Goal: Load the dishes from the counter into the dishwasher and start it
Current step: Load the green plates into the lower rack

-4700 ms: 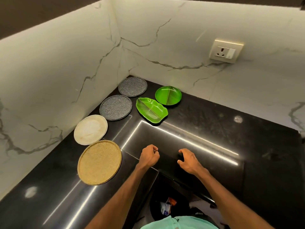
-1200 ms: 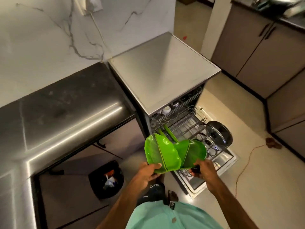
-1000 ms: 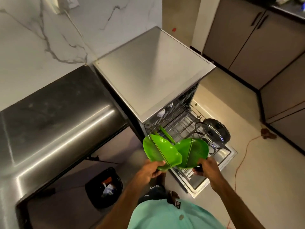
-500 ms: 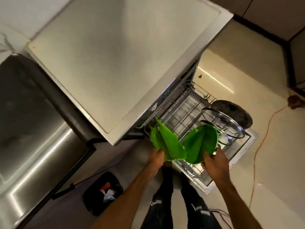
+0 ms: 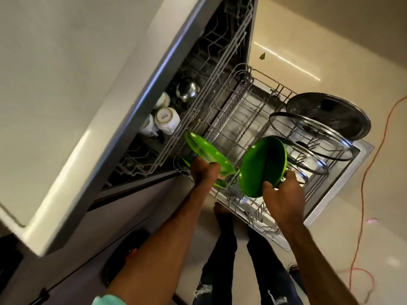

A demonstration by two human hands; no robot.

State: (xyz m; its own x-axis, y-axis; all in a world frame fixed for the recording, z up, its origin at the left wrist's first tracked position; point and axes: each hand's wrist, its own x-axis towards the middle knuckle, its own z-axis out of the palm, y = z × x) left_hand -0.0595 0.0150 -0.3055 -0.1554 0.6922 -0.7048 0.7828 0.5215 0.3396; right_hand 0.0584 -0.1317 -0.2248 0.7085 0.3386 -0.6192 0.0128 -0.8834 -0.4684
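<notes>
In the head view, the step in hand is the loading of the lower rack [image 5: 253, 119], which is pulled out over the open dishwasher door [image 5: 343, 186]. The left hand [image 5: 203, 171] grips with closed fingers a green leaf-shaped dish [image 5: 206, 151], tilted on its edge at the near left corner of the rack. The right hand [image 5: 283, 195] has its fingers closed around the lower rim of a round green divided plate [image 5: 263, 166], held almost upright above the wires. I judge that the next move asks to lower each dish between the tines so that it stands alone, without touching the lids. I count two green dishes, two glass lids [image 5: 308, 139] and one dark metal lid [image 5: 330, 114] in the lower rack. In the upper rack [image 5: 211, 69] there are about three white cups [image 5: 166, 121] and one steel bowl [image 5: 187, 91].
</notes>
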